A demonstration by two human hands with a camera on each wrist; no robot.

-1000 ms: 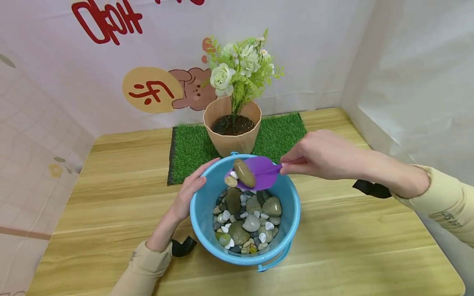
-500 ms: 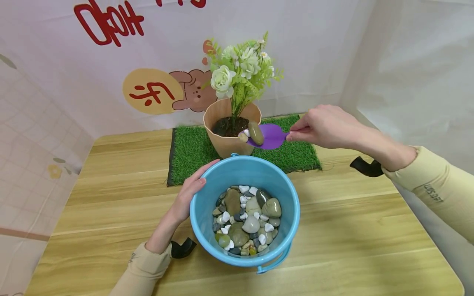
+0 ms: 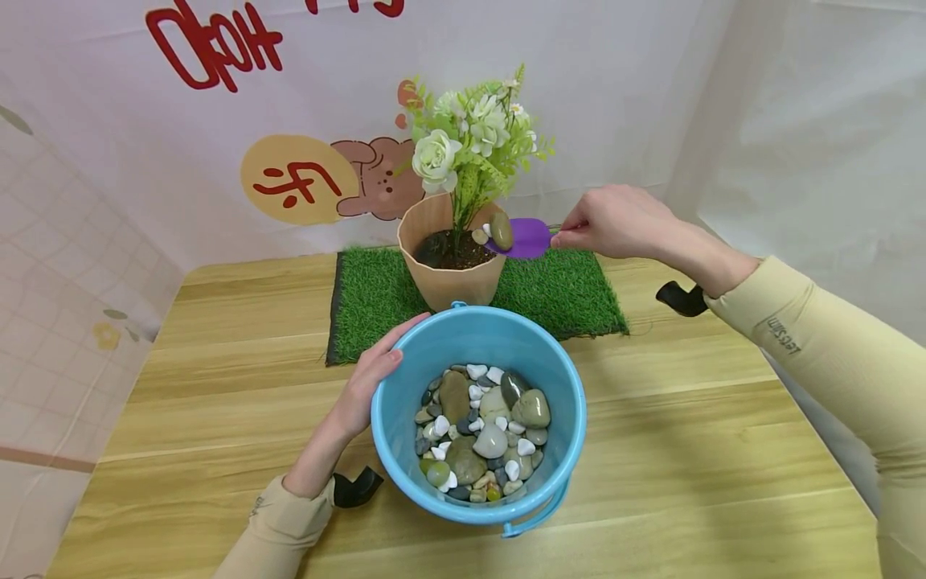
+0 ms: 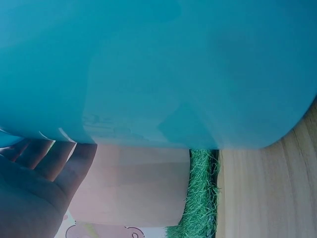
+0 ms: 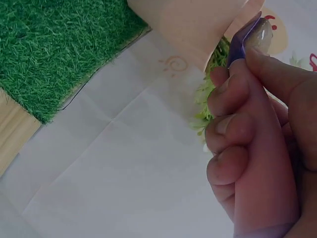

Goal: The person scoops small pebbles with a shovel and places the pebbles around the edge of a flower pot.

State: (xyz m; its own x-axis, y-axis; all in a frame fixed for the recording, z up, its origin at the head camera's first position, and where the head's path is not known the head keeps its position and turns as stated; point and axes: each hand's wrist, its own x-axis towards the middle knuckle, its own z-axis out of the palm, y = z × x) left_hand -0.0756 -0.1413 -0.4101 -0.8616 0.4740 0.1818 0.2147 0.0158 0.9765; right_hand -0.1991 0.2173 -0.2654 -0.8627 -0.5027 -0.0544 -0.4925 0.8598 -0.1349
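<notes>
Purple scoop [image 3: 531,238], bearing smooth stones [image 3: 501,231], is at the rim of the faceted pot [image 3: 456,287], its tapered handle [image 5: 265,173], exposed only in the right wrist view, gripped by the right hand [image 3: 625,221]; the left hand [image 3: 365,382], fingers straight, contacts the glossy bucket [image 3: 499,334].

- So the right hand [image 5: 245,124] has its fingers wrapped around a smooth pinkish handle [image 5: 267,168], with the thumb lying along the upper end.
- Past the fingertips you get the purple scoop blade [image 5: 238,42], seen kinda edge-on.
- There's a shiny greyish stone [image 5: 262,35] on it, partly hidden by the blade. Thumb tip's right by it, can't tell if they touch.
- Peach-coloured pot [image 5: 183,25] pokes in at the top, and some bright green leaves [image 5: 210,94] show between its rim and the hand.
- Fake-looking grass mat [image 5: 64,49] fills the upper left, with a bit of wooden tabletop [image 5: 12,129] below it.
- The rest is mostly creased whitish sheet [image 5: 124,163], with a faint orange sun doodle [image 5: 173,63] printed on it.
</notes>
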